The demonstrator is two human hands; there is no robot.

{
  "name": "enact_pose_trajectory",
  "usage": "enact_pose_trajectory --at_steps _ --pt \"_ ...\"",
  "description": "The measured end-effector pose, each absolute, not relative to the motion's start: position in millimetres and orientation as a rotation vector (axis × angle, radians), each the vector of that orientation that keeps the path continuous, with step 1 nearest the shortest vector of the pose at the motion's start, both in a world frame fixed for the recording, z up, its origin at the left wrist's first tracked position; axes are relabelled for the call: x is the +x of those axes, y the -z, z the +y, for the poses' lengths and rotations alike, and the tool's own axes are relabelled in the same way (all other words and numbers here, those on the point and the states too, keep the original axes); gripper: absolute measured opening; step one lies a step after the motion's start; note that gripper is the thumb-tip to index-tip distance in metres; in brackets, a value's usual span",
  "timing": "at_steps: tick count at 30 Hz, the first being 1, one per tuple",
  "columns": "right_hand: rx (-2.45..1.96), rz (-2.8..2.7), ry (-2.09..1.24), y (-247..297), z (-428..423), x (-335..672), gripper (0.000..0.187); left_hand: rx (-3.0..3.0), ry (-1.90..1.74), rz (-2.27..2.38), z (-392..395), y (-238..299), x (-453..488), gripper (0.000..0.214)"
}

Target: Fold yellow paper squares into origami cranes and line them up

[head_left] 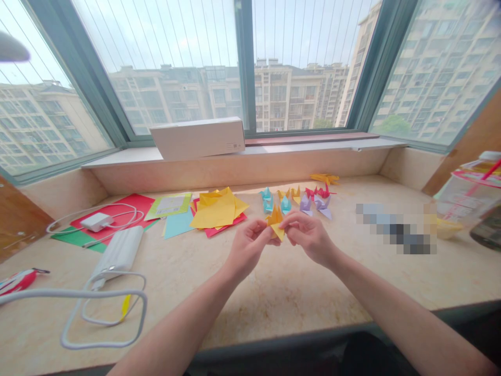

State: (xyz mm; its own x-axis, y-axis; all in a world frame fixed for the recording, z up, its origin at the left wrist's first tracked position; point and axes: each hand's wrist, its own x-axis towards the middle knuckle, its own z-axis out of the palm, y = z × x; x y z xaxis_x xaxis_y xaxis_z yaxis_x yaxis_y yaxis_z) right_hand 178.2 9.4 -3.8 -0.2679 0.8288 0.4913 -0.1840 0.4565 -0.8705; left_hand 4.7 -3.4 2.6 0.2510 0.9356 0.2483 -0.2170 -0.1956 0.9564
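Between my two hands is a small piece of folded yellow paper (276,219), with pointed tips standing up. My left hand (252,241) is closed on its left side, the thumb across the front. At its right edge my right hand (307,233) pinches the paper between thumb and fingers. Just beyond stand several small folded paper cranes: blue ones (266,200), purple ones (322,207), red ones (318,192) and yellow ones (295,195). My fingers hide the lower part of the held paper.
Yellow paper sheets (219,209) lie left of my hands, over red and blue ones. Farther left are a white power bank (122,248), a charger (96,222) and looping cables. A white box (199,138) rests on the sill; a plastic cup (465,193) stands at right.
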Motion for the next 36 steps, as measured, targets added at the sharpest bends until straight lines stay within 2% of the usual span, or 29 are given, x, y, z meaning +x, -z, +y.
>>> enact_pose_trajectory --at_steps 7,12,15,26,36 --pt "-0.606 -1.651 -0.957 0.5 6.8 180.6 0.017 1.287 -1.254 0.661 -2.9 -1.3 3.9 0.027" --pt "-0.637 -1.746 -0.842 1.1 5.3 182.2 0.017 1.315 -1.28 0.747 -3.6 -4.8 4.5 0.025" --pt "-0.667 -1.714 -0.87 2.9 5.1 180.9 0.01 1.321 -1.3 0.762 -4.3 -6.3 5.1 0.025" --pt "-0.778 -1.575 -0.944 3.7 8.6 177.0 0.015 1.372 -1.321 0.763 -3.5 -4.6 5.2 0.029" --pt "-0.747 -1.534 -0.966 3.1 7.4 175.8 0.016 1.47 -1.33 0.846 -7.0 -5.2 4.8 0.023"
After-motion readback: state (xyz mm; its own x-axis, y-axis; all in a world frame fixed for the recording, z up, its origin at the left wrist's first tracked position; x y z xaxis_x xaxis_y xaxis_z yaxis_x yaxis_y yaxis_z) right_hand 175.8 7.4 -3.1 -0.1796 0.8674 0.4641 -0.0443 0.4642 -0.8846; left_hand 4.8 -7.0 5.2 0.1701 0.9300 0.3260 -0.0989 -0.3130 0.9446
